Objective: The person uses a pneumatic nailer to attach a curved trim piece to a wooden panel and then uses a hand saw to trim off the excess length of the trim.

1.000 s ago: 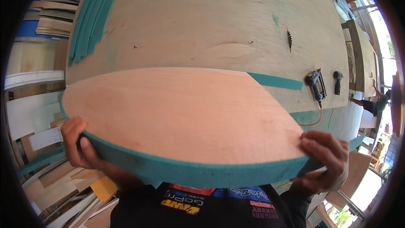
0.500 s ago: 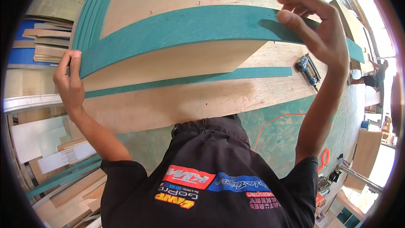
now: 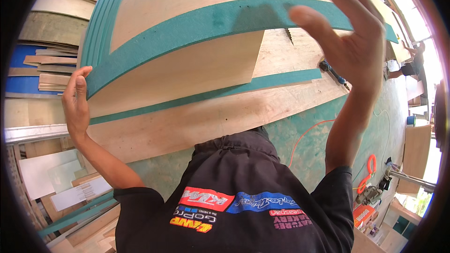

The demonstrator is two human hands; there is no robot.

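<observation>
A long green board (image 3: 187, 30) stretches across the bench, above a pale wooden panel (image 3: 187, 72). My left hand (image 3: 77, 107) holds the board's left end, its thumb and fingers at the corner. Over the board's right part is my right hand (image 3: 354, 49), fingers spread and blurred, with nothing in it; its shadow falls on the green face. A narrower green strip (image 3: 206, 97) runs along the panel's near edge. Beside my right wrist a blue and black nail gun (image 3: 333, 72) lies on the bench, partly hidden by the hand.
Several green boards (image 3: 101, 23) are stacked at the bench's far left. Wood offcuts (image 3: 54, 61) pile up on the left. An orange hose (image 3: 304, 133) crosses the green floor on the right. Another person (image 3: 412, 65) is at the far right.
My right hand has lifted off the board and its fingers have spread wider. The left hand stays at the board's end. The whole view has shifted slightly.
</observation>
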